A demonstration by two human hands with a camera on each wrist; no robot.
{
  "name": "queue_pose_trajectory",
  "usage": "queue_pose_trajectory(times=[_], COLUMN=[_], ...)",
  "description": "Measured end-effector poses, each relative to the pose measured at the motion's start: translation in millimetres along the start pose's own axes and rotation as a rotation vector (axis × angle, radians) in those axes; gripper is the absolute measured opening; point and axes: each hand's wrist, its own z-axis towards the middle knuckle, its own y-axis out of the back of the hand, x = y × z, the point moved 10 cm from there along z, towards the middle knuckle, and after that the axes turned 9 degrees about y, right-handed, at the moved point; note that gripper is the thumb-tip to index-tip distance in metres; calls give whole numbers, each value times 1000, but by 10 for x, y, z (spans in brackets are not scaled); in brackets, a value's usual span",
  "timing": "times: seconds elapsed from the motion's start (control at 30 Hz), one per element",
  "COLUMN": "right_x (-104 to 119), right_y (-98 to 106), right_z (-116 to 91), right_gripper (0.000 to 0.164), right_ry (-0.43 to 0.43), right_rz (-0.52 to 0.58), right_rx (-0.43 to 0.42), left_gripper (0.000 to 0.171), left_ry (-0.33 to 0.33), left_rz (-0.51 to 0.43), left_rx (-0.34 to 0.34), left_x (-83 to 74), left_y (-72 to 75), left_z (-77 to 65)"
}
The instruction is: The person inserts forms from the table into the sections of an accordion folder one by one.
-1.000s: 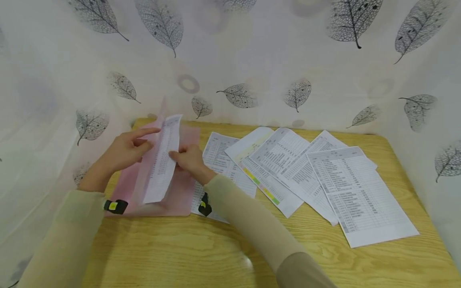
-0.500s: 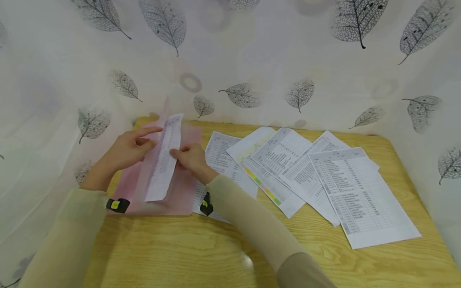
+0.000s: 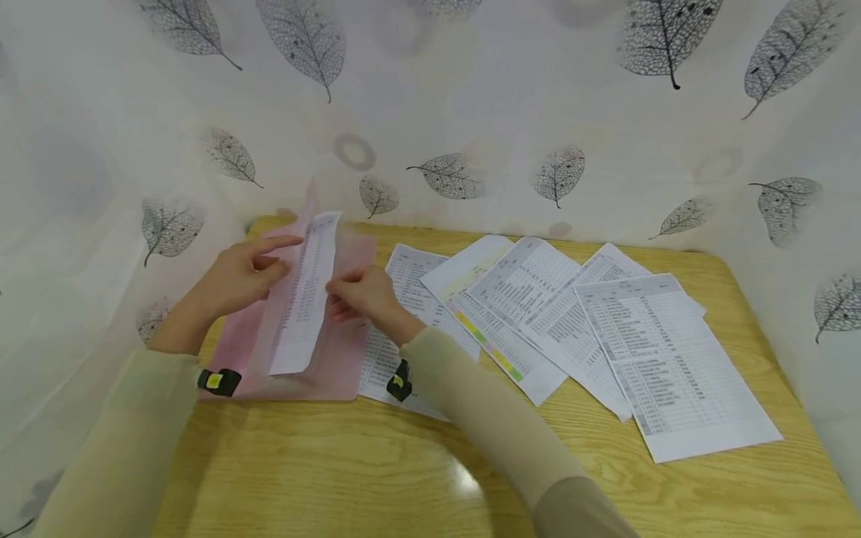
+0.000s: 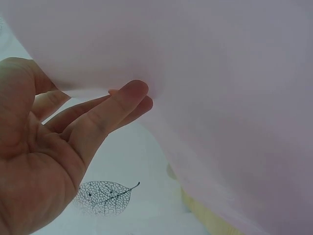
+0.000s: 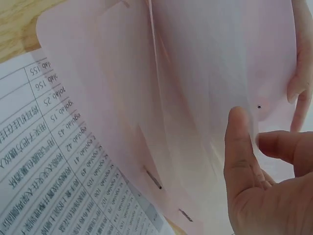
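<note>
On the left of the table lies a translucent pink folder (image 3: 339,355) with its front cover raised. My left hand (image 3: 235,280) holds that cover by its edge; in the left wrist view, the fingertips (image 4: 133,93) press on the pink plastic. A printed sheet of paper (image 3: 306,299) stands tilted inside the folder, slightly bowed. At its right edge, my right hand (image 3: 368,295) pinches the sheet between thumb and finger, its other fingers behind the paper. In the right wrist view, the right hand (image 5: 274,181) is at the paper's edge, with dark slits in the pink plastic below.
One printed sheet (image 3: 420,299) lies partly under the folder's right side. Further right, several printed sheets (image 3: 679,366) are fanned out and overlap on the wooden table (image 3: 323,463). A leaf-patterned white curtain (image 3: 498,97) encloses the back and sides.
My right hand has shifted slightly right, its thumb drawn back from the printed face to the sheet's edge. The left hand, folder and sheet stay nearly where they were.
</note>
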Motion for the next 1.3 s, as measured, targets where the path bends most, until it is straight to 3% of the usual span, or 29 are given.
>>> queue_pose_trajectory(times=[0.1,0.63,0.9,1.07,1.3], right_x=[-39,-127,-110,-69,11], right_y=[-36,-60,-13,95,413], right_z=[2,53,18,-24,-104], right_gripper=[18,13,15,17,24], right_ry=[-19,-17,-11,6,16], right_rz=[-8,35,33,37,17], right_rx=[25,-52,-32,-12,10], left_gripper=[49,49,49,49,48], left_ry=[0,20,11,1,-7], left_rz=[0,18,19,6,19], left_rx=[-1,-9,-11,-7,-19], left_x=[-10,-6,13,3,12], left_y=[2,13,8,-13,14], left_z=[-1,-5,18,35,24])
